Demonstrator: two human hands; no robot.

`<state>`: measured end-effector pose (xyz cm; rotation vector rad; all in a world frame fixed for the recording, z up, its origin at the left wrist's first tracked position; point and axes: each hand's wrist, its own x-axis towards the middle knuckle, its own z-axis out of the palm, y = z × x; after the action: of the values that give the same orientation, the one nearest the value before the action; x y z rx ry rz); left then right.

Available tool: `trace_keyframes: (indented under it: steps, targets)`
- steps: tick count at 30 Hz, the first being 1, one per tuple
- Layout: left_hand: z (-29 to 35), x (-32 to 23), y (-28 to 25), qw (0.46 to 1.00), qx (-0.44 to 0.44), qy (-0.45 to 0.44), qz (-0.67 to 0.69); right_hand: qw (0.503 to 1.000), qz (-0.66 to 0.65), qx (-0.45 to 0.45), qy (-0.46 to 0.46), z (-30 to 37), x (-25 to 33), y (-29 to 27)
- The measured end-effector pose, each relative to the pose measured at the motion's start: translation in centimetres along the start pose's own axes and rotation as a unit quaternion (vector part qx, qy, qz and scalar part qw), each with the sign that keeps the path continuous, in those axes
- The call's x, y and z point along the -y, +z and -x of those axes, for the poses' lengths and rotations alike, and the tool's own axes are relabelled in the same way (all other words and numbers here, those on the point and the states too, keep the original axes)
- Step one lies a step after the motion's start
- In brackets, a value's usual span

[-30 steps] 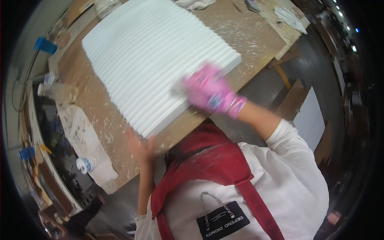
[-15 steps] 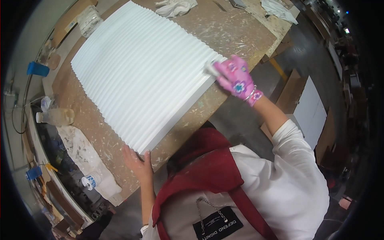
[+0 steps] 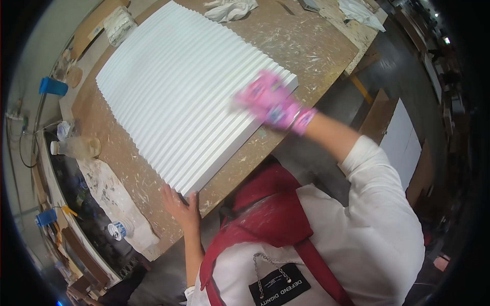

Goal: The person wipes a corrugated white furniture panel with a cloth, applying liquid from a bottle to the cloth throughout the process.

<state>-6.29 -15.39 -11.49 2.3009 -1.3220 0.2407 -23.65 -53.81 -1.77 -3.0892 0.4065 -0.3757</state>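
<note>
A white panel with parallel ribs (image 3: pixel 184 86) lies on the worn brown work table. At its near left corner is my bare left hand (image 3: pixel 181 208), its fingers and thumb apart and pressed against the corner. My right hand (image 3: pixel 268 102), in a pink flowered glove, is over the ribs near the panel's right end. Motion smears its fingers, and whatever may be under them is hidden.
White cloths (image 3: pixel 230 9) lie on the table (image 3: pixel 306 48) beyond the panel. To the left are a cloudy bottle (image 3: pixel 79 147), a stained paper strip (image 3: pixel 115 191), a can (image 3: pixel 117 230) and a blue cup (image 3: pixel 53 86). White boards (image 3: pixel 403 137) stand beyond the table's right edge.
My right hand has swept left from the panel's right end onto its ribs. The whitish thing seen at its fingertips before is now hidden. My left hand has stayed at the corner.
</note>
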Motion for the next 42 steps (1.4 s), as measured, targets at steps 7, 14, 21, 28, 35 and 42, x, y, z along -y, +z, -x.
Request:
trace_keyframes:
  steps: [7,14,21,28,35,42]
  targets:
    - [-0.7,-0.7,0.1,1.0,0.01,-0.022,-0.007,0.992,0.08,-0.046,0.081,3.3,-10.4,-2.8]
    - [-0.3,-0.3,-0.1,0.999,0.021,-0.018,-0.024,0.977,0.09,-0.114,0.154,1.9,-11.5,-2.2]
    - [-2.3,-2.6,-1.6,0.988,0.065,-0.137,0.021,0.972,-0.166,-0.038,-0.164,-5.8,14.1,1.1]
    - [-2.2,-2.8,-0.7,0.99,0.065,-0.125,-0.027,0.991,0.082,0.045,0.099,-4.3,-4.5,1.3]
    - [-2.4,-3.0,-0.7,0.989,0.069,-0.133,0.015,0.976,-0.164,0.127,-0.072,-8.8,15.3,1.6]
    - [-2.2,-3.0,-1.0,0.987,0.068,-0.143,-0.007,0.846,-0.417,-0.02,0.333,-7.0,-1.9,-1.5]
